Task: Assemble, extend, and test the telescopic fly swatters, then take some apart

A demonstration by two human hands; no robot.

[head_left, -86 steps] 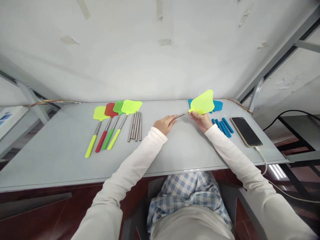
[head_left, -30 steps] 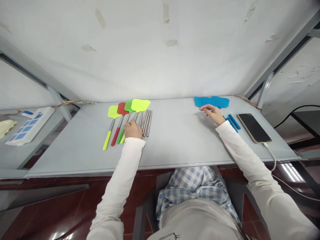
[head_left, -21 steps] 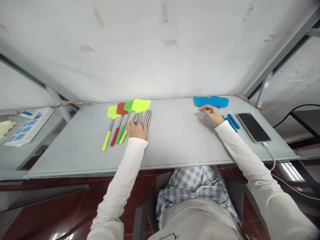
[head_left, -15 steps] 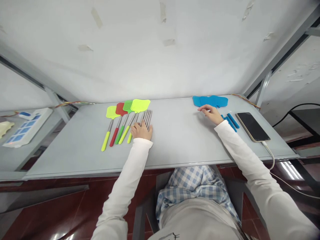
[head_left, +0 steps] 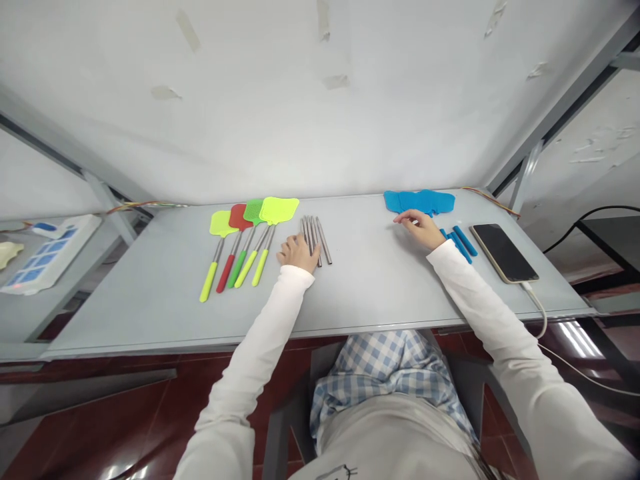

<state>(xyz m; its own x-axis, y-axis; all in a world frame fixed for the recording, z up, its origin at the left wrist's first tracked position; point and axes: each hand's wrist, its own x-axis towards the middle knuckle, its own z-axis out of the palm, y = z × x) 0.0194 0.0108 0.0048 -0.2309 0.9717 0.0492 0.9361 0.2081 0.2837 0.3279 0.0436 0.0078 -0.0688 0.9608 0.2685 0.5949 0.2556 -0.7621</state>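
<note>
My left hand (head_left: 299,253) lies palm down over the left side of a group of metal rods (head_left: 325,241), its fingers spread and touching them. Parts of those rods are hidden under it. To its left, several fly swatters in yellow-green, red and green lie in a row, among them a red one (head_left: 226,273) and a yellow-green one (head_left: 209,282). My right hand (head_left: 421,229) rests with loosely extended fingers and nothing visible in it. Just beyond it are overlapping blue swatter heads (head_left: 425,201); beside its wrist lie several blue handles (head_left: 465,241).
A phone (head_left: 504,253) with a white charging cable (head_left: 536,301) lies on the right of the grey table (head_left: 165,313). At the far left, a white tray with blue compartments (head_left: 50,260) sits on another surface. A wall rises behind the table, with thin wires at both back corners.
My left hand and the metal rods under it have shifted right, away from the swatters, and one rod now lies slightly apart. My right hand stays nearly still.
</note>
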